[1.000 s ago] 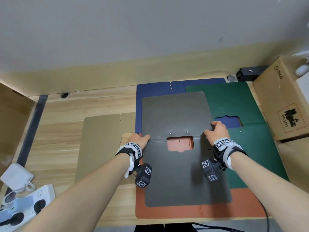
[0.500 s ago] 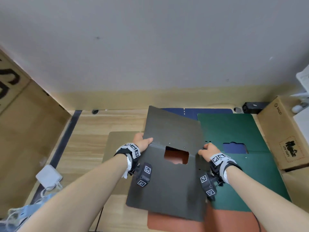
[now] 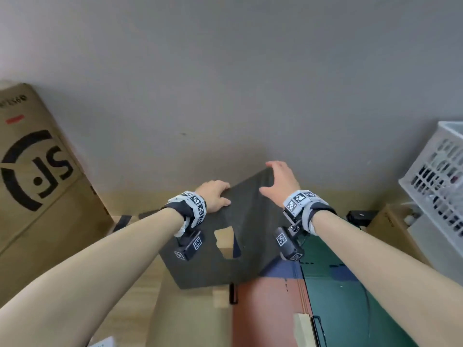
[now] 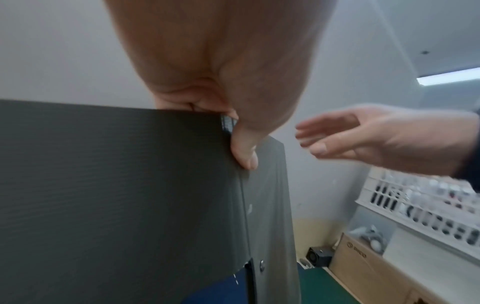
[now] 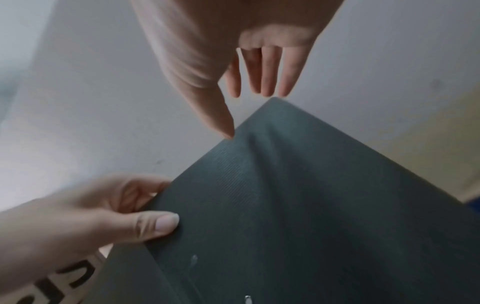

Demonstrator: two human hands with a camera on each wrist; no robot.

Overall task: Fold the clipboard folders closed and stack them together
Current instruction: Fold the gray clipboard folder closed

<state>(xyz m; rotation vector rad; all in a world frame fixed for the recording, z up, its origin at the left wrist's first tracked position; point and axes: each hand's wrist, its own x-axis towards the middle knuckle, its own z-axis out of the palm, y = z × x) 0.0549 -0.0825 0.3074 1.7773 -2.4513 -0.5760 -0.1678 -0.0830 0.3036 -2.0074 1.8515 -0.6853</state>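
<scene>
A dark grey clipboard folder (image 3: 220,221) is lifted off the table and bent along its spine, half folded. My left hand (image 3: 213,195) pinches its upper edge, thumb on the near face (image 4: 245,152), fingers behind. My right hand (image 3: 280,182) is open with straight fingers at the folder's raised far corner; the thumb tip (image 5: 226,131) touches the grey cover (image 5: 298,195). Under it lie an orange folder (image 3: 265,309), a green folder (image 3: 350,296), a blue folder (image 3: 278,271) and a tan folder (image 3: 190,319), all flat on the wooden table (image 3: 142,291).
A big cardboard box (image 3: 37,184) stands at the left. A white slotted basket (image 3: 441,186) and a smaller cardboard box (image 3: 393,231) stand at the right, with a small black device (image 3: 360,216) by the wall. The grey wall is close behind the table.
The grey folder went from flat on the pile to lifted and half folded. My right hand let go of its side edge and moved up to the top corner. The head view tilted upward.
</scene>
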